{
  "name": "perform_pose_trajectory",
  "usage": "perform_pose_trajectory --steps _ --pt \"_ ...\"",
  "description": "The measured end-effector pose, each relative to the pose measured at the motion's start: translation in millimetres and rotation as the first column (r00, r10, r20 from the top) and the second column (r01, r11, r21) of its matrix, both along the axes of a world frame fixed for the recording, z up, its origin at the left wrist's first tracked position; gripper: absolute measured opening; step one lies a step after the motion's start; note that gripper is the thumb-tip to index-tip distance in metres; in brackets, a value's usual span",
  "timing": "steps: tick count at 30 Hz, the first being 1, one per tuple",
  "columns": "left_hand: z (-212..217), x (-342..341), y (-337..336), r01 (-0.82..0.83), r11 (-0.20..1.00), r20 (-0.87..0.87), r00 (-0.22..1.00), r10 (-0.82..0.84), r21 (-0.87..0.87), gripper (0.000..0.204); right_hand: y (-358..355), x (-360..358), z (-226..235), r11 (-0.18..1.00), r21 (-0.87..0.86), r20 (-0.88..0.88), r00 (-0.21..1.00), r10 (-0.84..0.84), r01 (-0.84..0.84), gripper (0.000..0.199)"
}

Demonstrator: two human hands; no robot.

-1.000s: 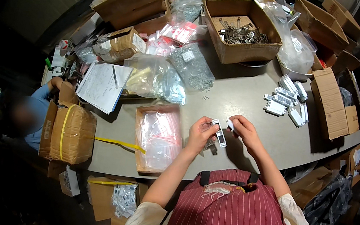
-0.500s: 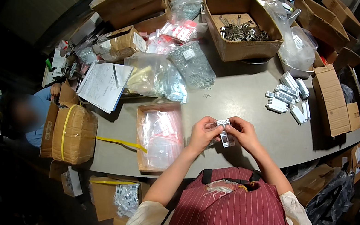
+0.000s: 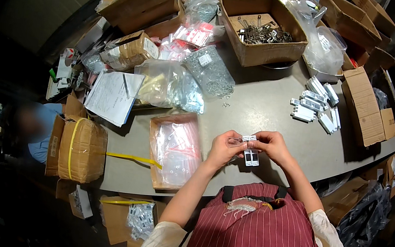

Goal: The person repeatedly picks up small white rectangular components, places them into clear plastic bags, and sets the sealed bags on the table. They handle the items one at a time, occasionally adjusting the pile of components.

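Note:
My left hand and my right hand meet over the near edge of the grey table. Together they pinch a small clear plastic bag holding a white plastic part. A second small white part shows just below, between the hands; whether it lies on the table or hangs from my fingers I cannot tell. Left of my left hand sits a shallow cardboard tray filled with clear bags.
A pile of finished white parts lies at the right. An open box of metal pieces stands at the back, among bags of hardware, papers and cardboard boxes. A strapped carton and another person are at the left.
Both hands have lifted slightly from the table and drawn closer together, turning the small white part between the fingers.

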State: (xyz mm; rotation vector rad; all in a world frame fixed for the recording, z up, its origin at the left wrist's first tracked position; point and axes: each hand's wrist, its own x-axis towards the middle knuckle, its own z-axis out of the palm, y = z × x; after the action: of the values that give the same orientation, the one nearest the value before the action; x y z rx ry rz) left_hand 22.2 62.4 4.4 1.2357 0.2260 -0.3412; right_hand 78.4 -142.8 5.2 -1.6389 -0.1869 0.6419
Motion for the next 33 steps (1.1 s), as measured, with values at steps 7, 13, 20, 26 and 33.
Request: perform_pose_trajectory --steps 7,13,20,26,33 --pt "17 -3 -1 0.025 1.000 -0.023 0.999 -0.025 0.001 0.019 -2 -1 8 0.998 0.061 -0.089 0.996 0.005 0.001 0.025" --pt "28 -6 -4 0.047 0.999 -0.053 0.998 -0.046 0.023 0.016 -3 -3 5 0.998 0.058 -0.054 0.998 0.028 -0.025 0.024" --pt "-1 -1 0 0.138 0.989 -0.006 0.990 -0.139 -0.058 0.027 -12 -1 7 0.997 -0.062 0.225 0.972 0.063 -0.050 0.022" --pt "18 -5 -6 0.324 0.940 -0.022 0.945 -0.328 -0.107 0.032 -5 0 61 0.949 0.282 0.333 0.913 -0.234 0.141 0.019" --pt "34 -6 5 0.382 0.890 -0.063 0.911 -0.408 -0.249 0.043 27 -7 42 0.919 0.380 0.146 0.974 -0.173 0.106 0.019"
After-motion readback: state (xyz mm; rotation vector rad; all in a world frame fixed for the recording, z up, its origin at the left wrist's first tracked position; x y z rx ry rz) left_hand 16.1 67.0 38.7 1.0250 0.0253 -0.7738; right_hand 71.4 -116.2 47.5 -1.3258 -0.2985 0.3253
